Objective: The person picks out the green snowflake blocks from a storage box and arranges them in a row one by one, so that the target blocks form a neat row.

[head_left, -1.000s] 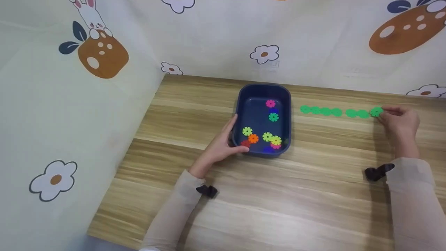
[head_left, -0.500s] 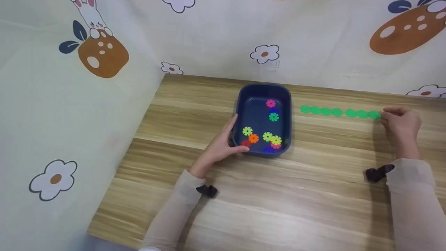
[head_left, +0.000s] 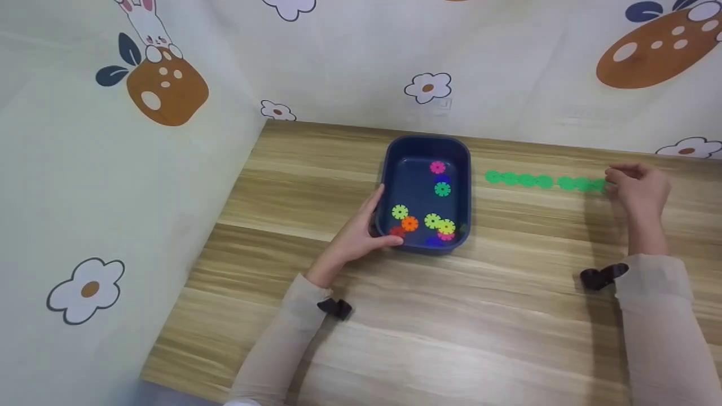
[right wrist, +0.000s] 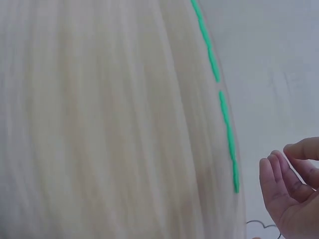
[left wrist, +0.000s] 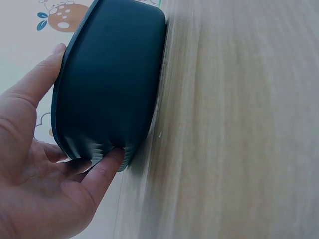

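My left hand [head_left: 354, 238] grips the near left corner of a dark blue plastic tub [head_left: 414, 189], thumb at the front rim and fingers along the outer left side. In the left wrist view the tub [left wrist: 112, 74] stands between thumb and fingers. Flower-shaped plastic discs lie inside, among them a pink disc [head_left: 437, 167], a green disc [head_left: 443, 189] and an orange disc [head_left: 410, 224]. To its right, green discs form a left row [head_left: 519, 179] and a right row [head_left: 575, 184]. My right hand [head_left: 643, 189], fingers loosely bent and holding nothing, hovers by the right row's end, partly hiding its last disc.
A wood-grain table [head_left: 451, 327] bears everything. Behind it hangs a printed wall covering [head_left: 350, 67] with flowers and fruit, close beyond the green rows. Each wrist carries a black camera mount [head_left: 335, 308]. A narrow gap separates the two rows.
My right hand has laid a green disc at the right end of the right row and let go of it. It has since lifted and shifted slightly left. The left hand has stayed put.
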`<state>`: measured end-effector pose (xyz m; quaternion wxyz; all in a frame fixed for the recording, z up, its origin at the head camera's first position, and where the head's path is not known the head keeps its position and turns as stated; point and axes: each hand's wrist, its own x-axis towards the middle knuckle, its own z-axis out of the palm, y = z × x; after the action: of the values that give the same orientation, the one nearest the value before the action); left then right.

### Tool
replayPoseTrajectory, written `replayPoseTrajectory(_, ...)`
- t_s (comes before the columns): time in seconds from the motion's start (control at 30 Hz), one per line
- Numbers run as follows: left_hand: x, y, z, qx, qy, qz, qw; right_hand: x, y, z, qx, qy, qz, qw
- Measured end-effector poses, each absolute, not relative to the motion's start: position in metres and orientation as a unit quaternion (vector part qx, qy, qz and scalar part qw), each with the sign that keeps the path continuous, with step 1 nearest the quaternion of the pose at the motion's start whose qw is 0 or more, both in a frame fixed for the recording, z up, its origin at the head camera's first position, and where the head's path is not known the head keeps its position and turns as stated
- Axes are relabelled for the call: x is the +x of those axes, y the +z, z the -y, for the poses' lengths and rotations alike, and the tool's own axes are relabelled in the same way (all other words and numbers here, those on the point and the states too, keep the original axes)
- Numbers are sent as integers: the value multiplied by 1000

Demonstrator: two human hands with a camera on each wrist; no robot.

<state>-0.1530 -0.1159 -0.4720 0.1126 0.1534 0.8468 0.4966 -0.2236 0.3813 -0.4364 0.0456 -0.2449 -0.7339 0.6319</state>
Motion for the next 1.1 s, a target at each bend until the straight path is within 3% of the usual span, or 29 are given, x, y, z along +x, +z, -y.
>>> replayPoseTrajectory(0.63,-152,-469,114,143,494,-850,115,-225,-413,-302,-134,693,704,84)
replayPoseTrajectory(1.1,-153,-470,115,145,495,-850,111,-229,-407,-238,-58,725,684,58)
